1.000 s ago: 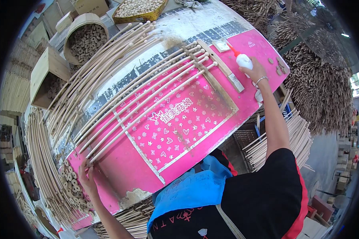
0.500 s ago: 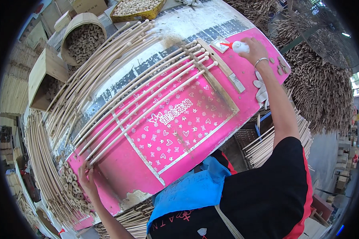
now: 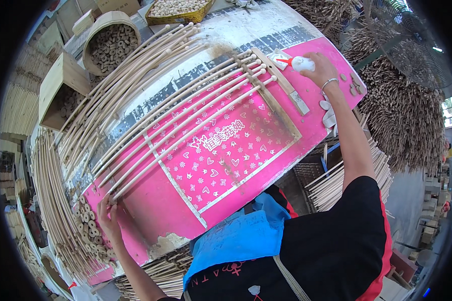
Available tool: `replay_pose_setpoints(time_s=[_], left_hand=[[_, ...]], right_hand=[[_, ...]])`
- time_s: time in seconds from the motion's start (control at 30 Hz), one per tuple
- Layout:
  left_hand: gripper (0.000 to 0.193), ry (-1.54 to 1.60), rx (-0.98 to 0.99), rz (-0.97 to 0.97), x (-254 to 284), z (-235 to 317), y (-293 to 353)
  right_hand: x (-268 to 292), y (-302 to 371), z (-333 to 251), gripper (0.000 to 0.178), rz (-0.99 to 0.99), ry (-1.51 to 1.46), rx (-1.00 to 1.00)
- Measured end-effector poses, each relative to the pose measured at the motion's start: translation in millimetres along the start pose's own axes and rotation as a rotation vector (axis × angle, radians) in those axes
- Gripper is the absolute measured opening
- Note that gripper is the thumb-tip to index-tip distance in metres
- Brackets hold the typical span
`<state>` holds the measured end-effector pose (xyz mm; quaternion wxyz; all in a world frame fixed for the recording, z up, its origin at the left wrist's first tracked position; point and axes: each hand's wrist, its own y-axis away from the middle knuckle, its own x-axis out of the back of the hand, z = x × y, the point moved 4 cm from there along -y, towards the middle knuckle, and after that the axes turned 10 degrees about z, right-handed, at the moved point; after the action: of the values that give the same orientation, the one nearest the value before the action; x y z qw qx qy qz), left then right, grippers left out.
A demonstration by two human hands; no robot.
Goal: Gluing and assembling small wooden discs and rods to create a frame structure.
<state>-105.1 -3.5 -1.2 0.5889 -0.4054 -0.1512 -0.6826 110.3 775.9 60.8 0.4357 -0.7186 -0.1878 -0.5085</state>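
Note:
My right hand (image 3: 320, 68) is wrapped round a white squeeze bottle (image 3: 303, 63) with a red nozzle. The bottle lies nearly level, its tip pointing left at a small white pad (image 3: 277, 56) on the table. At the lower left, my left hand (image 3: 108, 216) pinches the near end of a wooden rod (image 3: 186, 136), the frontmost of several lying side by side. Each rod carries a round wooden ball at its far right end. Those ends rest across a wooden strip (image 3: 276, 108), beside a loose flat bar (image 3: 285, 83).
More rods (image 3: 120, 95) lie piled on the table's far left. Wooden rings (image 3: 88, 226) sit by the left edge, and a round tub (image 3: 85, 55) holds small wooden pieces. A yellow basket (image 3: 173, 20) of balls stands behind. At right are a fan (image 3: 412, 40) and stick bundles (image 3: 397, 110).
The view has shifted slightly. My right hand has tilted the bottle a little, its nozzle now a bit lower by the white pad. My left hand stays at the rod's end.

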Motion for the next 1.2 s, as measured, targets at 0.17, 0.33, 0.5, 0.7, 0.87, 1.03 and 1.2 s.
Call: replay_pose_setpoints(time_s=[0.17, 0.33, 0.5, 0.7, 0.87, 1.03, 1.2], left_hand=[[0.04, 0.022, 0.021, 0.004, -0.1, 1.3, 0.4], [0.04, 0.006, -0.021, 0.0, 0.4, 0.7, -0.4], [0.04, -0.024, -0.057, 0.028, 0.5, 1.0, -1.9], [0.035, -0.043, -0.004, 0.079, 10.7, -2.1, 3.6], [0.038, -0.048, -0.069, 0.126, 26.4, 20.4, 6.8], [0.039, -0.036, -0.046, 0.128, 39.4, 37.9, 11.0], [0.037, -0.042, -0.036, 0.111, 45.4, 41.9, 14.0]], right_hand=[[3.0, 7.1, 7.2, 0.06, -0.02, -0.164, -0.085], [14.5, 22.9, 18.5, 0.062, 0.039, -0.235, -0.16], [37.3, 32.4, -9.5, 0.061, 0.066, -0.577, -0.23], [60.9, 57.1, -168.9, 0.059, -0.161, -0.98, 0.051], [48.4, 106.3, -323.1, 0.064, -0.463, -1.226, 0.165], [43.4, 152.6, -428.1, 0.064, -0.313, -1.146, 0.522], [55.2, 175.0, -471.7, 0.061, -0.06, -1.097, 0.725]])
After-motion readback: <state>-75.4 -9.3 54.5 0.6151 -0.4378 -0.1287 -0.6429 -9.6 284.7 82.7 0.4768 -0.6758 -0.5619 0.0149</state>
